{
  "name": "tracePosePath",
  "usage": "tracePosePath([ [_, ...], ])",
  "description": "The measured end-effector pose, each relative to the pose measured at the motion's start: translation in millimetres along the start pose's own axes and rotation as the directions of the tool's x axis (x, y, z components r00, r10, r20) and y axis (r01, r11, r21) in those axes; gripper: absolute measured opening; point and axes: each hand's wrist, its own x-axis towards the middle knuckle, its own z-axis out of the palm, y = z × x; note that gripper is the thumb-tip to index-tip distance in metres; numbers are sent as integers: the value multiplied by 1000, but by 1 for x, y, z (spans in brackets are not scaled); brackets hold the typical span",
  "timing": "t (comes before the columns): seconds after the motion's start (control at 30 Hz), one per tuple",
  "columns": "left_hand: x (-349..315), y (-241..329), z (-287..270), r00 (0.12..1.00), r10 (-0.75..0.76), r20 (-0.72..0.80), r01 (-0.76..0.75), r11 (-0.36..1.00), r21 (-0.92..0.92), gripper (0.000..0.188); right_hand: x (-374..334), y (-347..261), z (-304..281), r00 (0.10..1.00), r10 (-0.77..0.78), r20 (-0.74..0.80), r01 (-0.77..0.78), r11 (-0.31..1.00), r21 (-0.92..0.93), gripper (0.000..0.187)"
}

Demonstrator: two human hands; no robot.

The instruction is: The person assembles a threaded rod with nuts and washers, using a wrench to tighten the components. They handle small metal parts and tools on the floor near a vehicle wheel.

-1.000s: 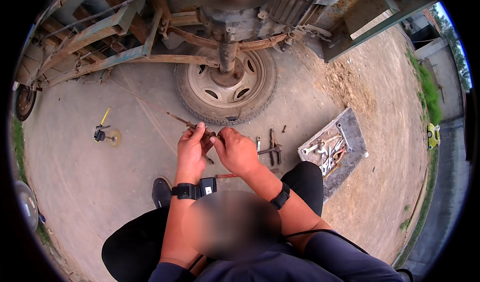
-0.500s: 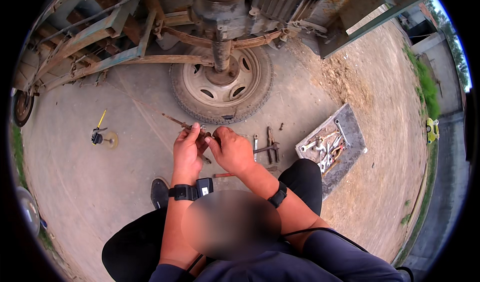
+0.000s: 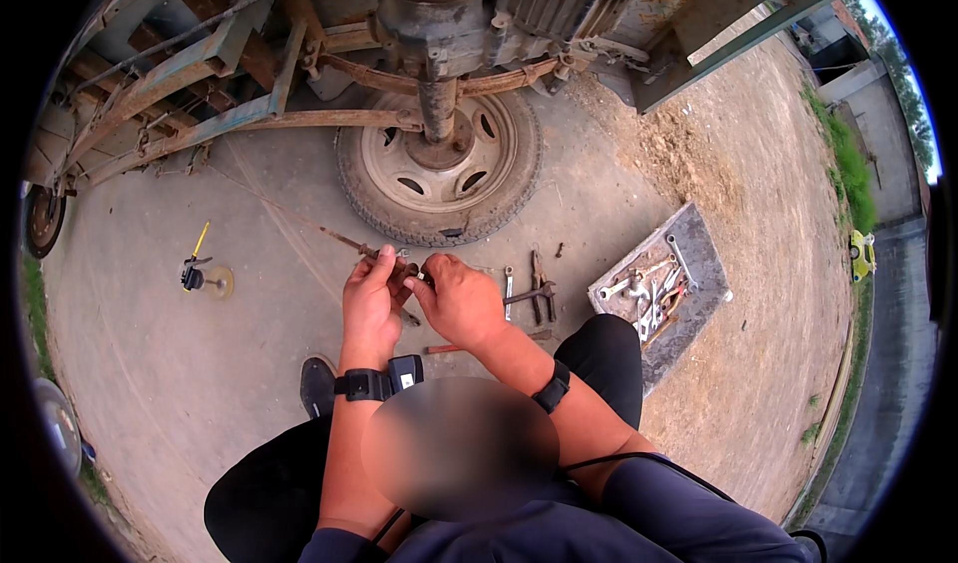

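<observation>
My left hand is closed around a thin rusty rod, whose far part slants away up and to the left. Just right of it, my right hand pinches the near end of the rod with thumb and curled fingers. A small shiny metal bit shows at those fingertips; its kind is too small to tell. Both hands are in front of the truck wheel, above the concrete floor. The grip itself is partly hidden by my fingers.
Right of my hands lie a wrench, a hammer and a red-handled tool. A grey tray of wrenches stands by my right knee. A black-and-yellow tool is at left. A rusty vehicle frame hangs overhead.
Both hands keep their hold on the rod. The right fingers have shifted slightly, and a shiny bit now shows at their tips. The whole view has moved a little.
</observation>
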Motion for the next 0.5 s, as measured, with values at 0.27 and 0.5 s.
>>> tracePosePath([
  [0.27, -1, 1, -1, 1000, -1, 6, 1, 1000, -12, 16, 6, -1, 0, 977, 120, 176, -135, 988, 76, 37],
  [0.5, -1, 2, -3, 1000, -14, 6, 14, 1000, 7, 13, -1, -6, 4, 998, -2, -67, 6, 998, 68, 38],
])
